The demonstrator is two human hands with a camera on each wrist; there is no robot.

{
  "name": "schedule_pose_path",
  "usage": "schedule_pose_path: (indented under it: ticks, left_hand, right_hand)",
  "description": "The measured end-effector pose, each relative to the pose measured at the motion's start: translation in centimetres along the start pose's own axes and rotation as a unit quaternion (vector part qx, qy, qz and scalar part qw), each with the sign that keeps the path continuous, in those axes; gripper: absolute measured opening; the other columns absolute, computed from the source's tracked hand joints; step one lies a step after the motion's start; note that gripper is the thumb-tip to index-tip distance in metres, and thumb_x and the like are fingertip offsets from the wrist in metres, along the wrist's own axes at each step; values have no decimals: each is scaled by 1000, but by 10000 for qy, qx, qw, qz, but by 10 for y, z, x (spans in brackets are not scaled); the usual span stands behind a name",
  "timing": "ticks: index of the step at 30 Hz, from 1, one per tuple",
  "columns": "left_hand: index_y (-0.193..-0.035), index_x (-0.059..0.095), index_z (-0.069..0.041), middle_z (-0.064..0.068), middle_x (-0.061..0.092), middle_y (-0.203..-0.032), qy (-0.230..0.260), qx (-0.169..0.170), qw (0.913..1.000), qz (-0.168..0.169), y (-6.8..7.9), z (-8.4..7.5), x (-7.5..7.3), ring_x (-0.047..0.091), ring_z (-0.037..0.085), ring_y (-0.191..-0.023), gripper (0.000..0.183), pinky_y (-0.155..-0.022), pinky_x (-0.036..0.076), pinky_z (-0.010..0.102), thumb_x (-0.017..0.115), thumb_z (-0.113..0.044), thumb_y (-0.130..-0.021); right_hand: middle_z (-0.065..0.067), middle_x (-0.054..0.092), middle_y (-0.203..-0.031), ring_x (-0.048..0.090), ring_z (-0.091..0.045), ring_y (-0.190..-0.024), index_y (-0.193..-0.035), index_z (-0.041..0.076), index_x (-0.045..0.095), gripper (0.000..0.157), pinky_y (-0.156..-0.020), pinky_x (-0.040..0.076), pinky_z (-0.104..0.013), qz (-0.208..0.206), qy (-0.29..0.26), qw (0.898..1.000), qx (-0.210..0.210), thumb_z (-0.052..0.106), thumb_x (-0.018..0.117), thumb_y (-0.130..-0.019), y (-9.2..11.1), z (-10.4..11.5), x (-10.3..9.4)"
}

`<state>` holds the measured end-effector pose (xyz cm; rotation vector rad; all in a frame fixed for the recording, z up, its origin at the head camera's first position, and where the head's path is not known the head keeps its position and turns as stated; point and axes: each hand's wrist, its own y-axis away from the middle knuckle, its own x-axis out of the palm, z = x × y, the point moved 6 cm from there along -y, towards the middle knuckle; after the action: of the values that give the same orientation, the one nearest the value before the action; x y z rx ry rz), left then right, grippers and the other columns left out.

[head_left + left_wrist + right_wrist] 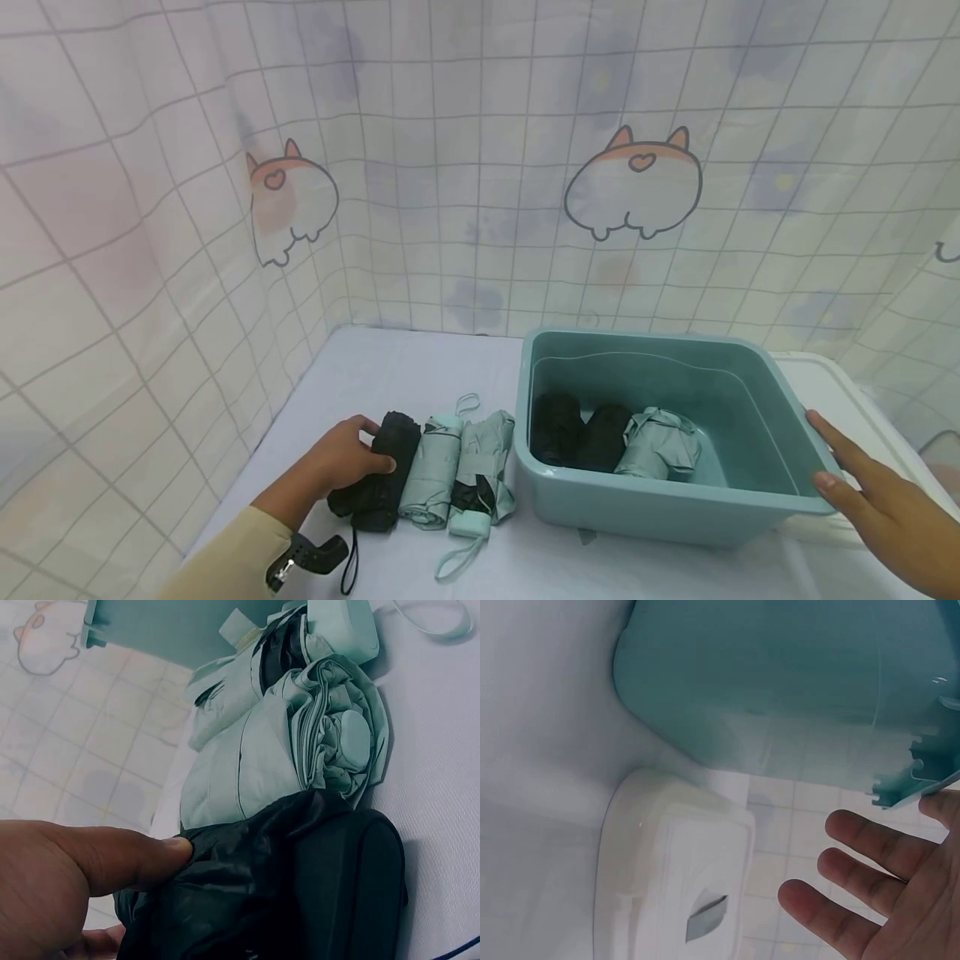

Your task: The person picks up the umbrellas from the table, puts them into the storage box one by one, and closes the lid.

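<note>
My left hand [348, 454] grips a black folded umbrella [396, 467] lying on the white table, thumb on its near side. In the left wrist view the thumb presses into the dark cloth of that umbrella [225, 885]. Close on its right lie two mint-green folded umbrellas, one rolled neatly [432, 475], the other looser [487, 450] with a black patch and a wrist strap. My right hand [881, 508] touches the right rim of a teal plastic tub [637, 504], its fingers extended. Inside the tub rest two black bundles [558, 429] and a mint-green umbrella [660, 442].
A white lidded box [682, 862] stands to the right of the tub, partly behind it. Gridded curtains [465, 167] with cartoon animals hang behind and at the left. White cloth [390, 358] covers the table.
</note>
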<state>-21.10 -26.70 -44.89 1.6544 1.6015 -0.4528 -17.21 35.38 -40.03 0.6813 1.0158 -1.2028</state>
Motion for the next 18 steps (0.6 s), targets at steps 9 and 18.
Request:
schedule_pose_path:
  ticks: [9,18]
  left_hand:
    - [-135,52,5,21,66,-114,-1013,152,9945,-199,-3,-11,4,65,34,-98,78,-84,54,58,83,-44,-83]
    - [-130,53,7,20,66,-109,-1059,36,9941,-243,-4,-13,4,63,31,-93,70,-80,56,55,83,-33,-81]
  right_hand:
    - [-53,34,-139,40,-77,-113,-164,14,-6,76,-72,38,-85,12,-30,10000,-27,25,46,-110,1,0,-1]
    - [-53,33,-140,41,-77,-113,-164,13,-5,76,-72,38,-84,-19,-13,10000,-49,26,46,-110,1,2,0]
